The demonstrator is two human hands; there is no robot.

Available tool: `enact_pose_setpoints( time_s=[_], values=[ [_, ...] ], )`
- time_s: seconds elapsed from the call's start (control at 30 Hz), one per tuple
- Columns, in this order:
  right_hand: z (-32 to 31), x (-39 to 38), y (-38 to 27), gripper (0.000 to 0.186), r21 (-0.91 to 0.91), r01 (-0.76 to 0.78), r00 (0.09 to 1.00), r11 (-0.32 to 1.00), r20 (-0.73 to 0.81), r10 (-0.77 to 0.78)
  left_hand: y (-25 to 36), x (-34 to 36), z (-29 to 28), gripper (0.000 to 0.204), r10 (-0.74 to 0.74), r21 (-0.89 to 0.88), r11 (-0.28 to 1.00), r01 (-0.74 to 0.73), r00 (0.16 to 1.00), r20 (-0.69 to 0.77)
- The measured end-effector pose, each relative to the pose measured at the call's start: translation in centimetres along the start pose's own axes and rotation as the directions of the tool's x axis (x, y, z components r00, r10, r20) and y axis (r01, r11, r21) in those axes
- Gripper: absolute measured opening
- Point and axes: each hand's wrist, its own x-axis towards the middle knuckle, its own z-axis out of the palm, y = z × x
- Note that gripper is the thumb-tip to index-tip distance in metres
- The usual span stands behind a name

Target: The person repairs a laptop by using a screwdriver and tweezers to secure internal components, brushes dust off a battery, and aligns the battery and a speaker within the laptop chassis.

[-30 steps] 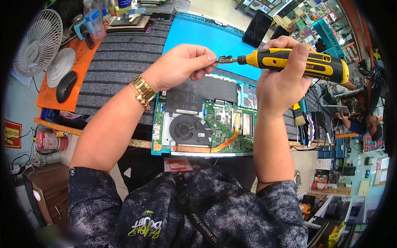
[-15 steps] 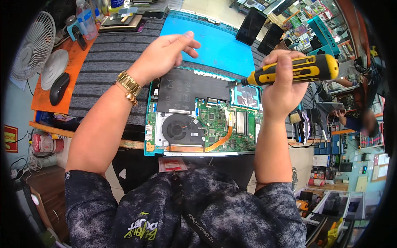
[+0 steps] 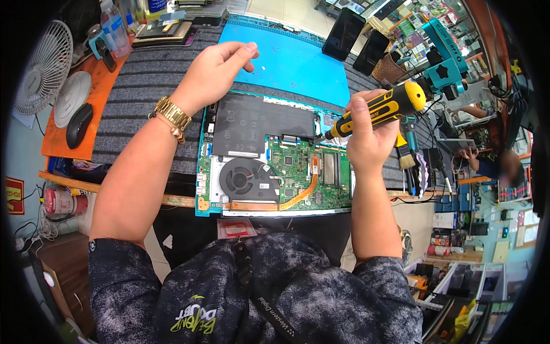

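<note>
An opened laptop base lies in front of me. Its black battery, round cooling fan and green circuit board are exposed. My right hand grips a yellow-and-black electric screwdriver. The screwdriver slants down to the left, its bit near the battery's lower right corner; whether it touches a screw is too small to tell. Above the battery's far left side hovers my left hand, fingers loosely bent, thumb apart from them, nothing visible in it.
A blue work mat lies beyond the laptop, with two dark phones at its right. A computer mouse and white fan stand left. Right of the laptop lies a brush. Another person is at the far right.
The screwdriver has moved down and left, from the battery's upper right end to its lower right corner. My left hand has shifted slightly left and its fingers are more bent.
</note>
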Motion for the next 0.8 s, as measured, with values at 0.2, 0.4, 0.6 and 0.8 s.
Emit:
enact_pose_setpoints(
  time_s=[0.2, 0.4, 0.6, 0.8],
  values=[
    [0.6, 0.0, 0.3, 0.016, 0.097, 0.017, 1.000, 0.995, -0.003, -0.017, 0.0, 0.1, -0.2, 0.053, 0.000, 0.025, 1.000, 0.000, 1.000, -0.021],
    [0.7, 0.0, 0.4, 0.017, 0.105, -0.021, 0.999, 0.994, -0.023, 0.024, -0.2, 0.5, -2.1, 0.044, -0.003, 0.063, 0.998, 0.010, 0.994, -0.113],
    [0.3, 0.0, 1.0, 0.014, 0.087, 0.023, 1.000, 0.996, 0.003, -0.023, -3.8, 2.2, -8.5, 0.030, 0.208, 0.414, 0.910, -0.009, 0.874, -0.438],
    [0.0, 0.0, 1.4, 0.014, 0.130, 0.020, 0.999, 0.991, 0.024, -0.023, -5.4, 1.8, -8.8, 0.023, -0.004, 0.588, 0.770, 0.249, 0.923, -0.385]
  ],
)
